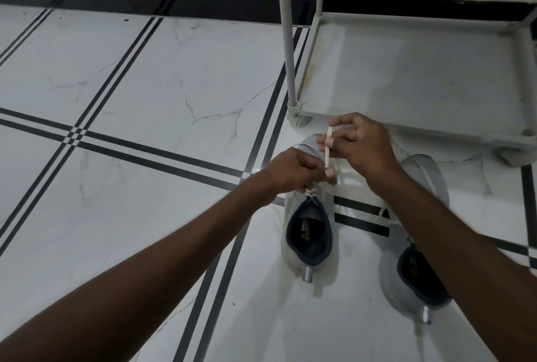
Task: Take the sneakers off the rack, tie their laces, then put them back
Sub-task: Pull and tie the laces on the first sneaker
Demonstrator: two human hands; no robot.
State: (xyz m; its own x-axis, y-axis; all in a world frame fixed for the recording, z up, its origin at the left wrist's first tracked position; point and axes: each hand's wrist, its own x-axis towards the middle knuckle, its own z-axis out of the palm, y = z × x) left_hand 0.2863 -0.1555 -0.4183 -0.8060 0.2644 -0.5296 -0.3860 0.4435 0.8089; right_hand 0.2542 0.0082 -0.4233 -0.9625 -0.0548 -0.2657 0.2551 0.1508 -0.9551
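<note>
Two white sneakers with dark blue linings stand on the tiled floor, heels toward me. The left sneaker (pixel 309 241) is under both hands. My left hand (pixel 293 171) pinches its white lace (pixel 329 149) low, just above the tongue. My right hand (pixel 360 145) grips the same lace higher up, holding it taut and upright. The right sneaker (pixel 418 277) sits beside it, partly hidden by my right forearm, its laces loose. The bottom shelf of the white rack (pixel 412 80) lies just beyond the sneakers.
The rack's grey upright poles (pixel 287 42) rise at its left corners. White marble-pattern floor tiles with black double stripes (pixel 139 152) spread to the left. A black skirting band (pixel 145 1) runs along the wall at the back.
</note>
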